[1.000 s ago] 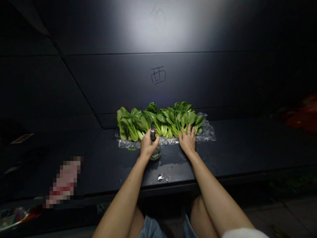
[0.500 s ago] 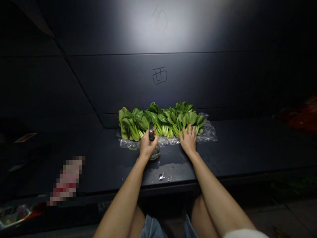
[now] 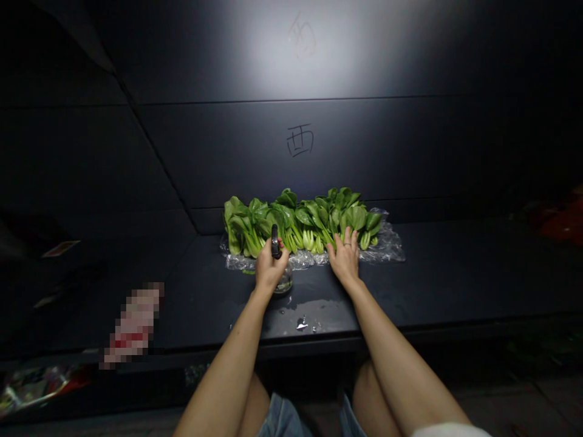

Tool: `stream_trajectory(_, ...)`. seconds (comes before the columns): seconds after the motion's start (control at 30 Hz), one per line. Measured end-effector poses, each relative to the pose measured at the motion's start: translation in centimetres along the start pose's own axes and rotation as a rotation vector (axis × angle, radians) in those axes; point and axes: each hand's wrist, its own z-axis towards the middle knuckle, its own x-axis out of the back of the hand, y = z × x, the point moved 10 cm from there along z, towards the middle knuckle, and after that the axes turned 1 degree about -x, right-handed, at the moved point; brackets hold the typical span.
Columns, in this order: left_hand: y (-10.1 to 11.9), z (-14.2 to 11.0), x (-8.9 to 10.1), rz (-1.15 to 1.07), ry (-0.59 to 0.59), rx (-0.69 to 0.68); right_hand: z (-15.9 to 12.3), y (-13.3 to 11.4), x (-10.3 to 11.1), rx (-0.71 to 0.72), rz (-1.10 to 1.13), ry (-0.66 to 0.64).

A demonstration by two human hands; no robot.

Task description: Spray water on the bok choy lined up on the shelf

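Spray bottle [image 3: 283,282] stands tight in my left grip [image 3: 271,267], just in front of the bok choy [image 3: 300,226] on plastic [image 3: 387,249] at the middle of the desk [image 3: 432,285]. My right grip [image 3: 345,261] is open, its fingers [image 3: 348,238] touching the leaves.

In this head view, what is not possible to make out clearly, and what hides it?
- The spray bottle: its middle is hidden by the left hand.
- The pale object left of the table: pixelated, so what it is stays unclear.
- The red thing: cut off by the right edge and dim.
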Motion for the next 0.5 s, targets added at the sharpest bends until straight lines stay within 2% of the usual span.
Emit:
stream_trajectory(0.23, -1.2, 0.4, 0.9, -0.053, 0.057, 0.025, 0.1, 0.1, -0.4, 0.016, 0.023, 0.033)
stream_trajectory(0.5, -1.3, 0.4, 1.6, -0.085, 0.091, 0.004, 0.0, -0.1, -0.8, 0.012, 0.032, 0.011)
